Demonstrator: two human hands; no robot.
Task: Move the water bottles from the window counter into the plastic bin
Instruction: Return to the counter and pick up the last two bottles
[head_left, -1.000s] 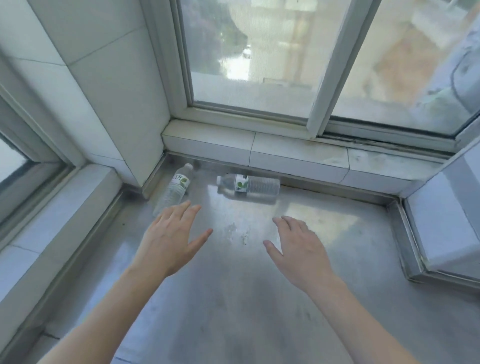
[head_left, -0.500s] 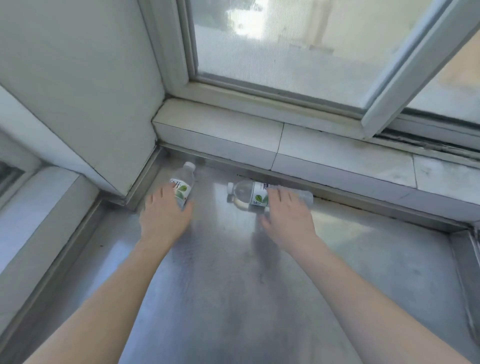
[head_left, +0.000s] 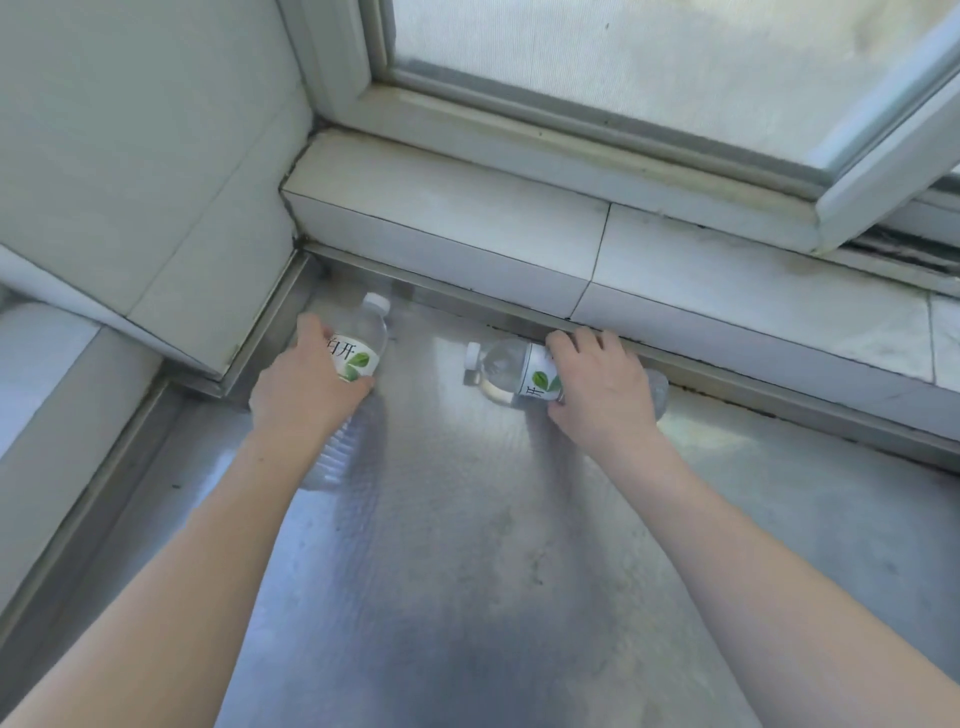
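While both bottles lie on the metal counter (head_left: 467, 545), the left hand (head_left: 306, 389) grips the left bottle (head_left: 358, 348) and the right hand (head_left: 602, 389) clasps the right bottle (head_left: 511, 369)

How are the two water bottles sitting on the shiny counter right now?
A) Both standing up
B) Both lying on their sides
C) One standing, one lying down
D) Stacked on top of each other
B: the left bottle and the right bottle both lie flat on the metal counter, apart from each other, with the left hand and the right hand wrapped over them.
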